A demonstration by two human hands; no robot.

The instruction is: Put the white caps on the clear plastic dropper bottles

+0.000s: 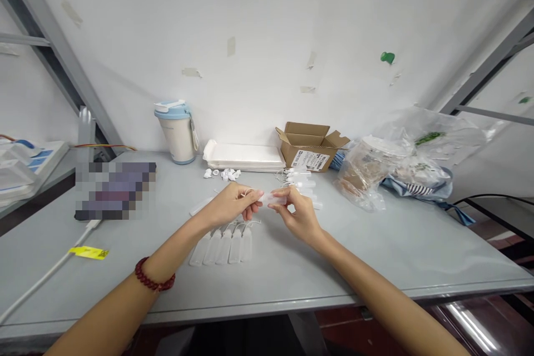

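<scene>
— Over the middle of the table [377, 258], both hands sit close together on my feed. What do you make of them from your end?

— From here, the right hand [298, 216] grips a small clear plastic bottle [273, 199] between thumb and fingers, holding it roughly sideways in the air above the table. The left hand [231, 206] is closed to a pinch at the bottle's end, right by a thin white cord [247, 193]. I can't tell whether that pinch has the cord or only the plastic.

— How would you keep that hold clean?

— I'd keep both grips short and close to that end, with the bottle steady and the cord clear of the fingers. On something this small, any twist would cost control.

— And the room around them?

— It's tight below and ahead. A row of matching bottles [221, 247] lies just under the hands, and more bottles [302, 181] sit past the right hand, near some small white caps [223, 174]. The widest open stretch is to the right. The table's near edge [267, 305] runs well below the hands, so I'd stay clear of the row rather than worry about that drop.
</scene>
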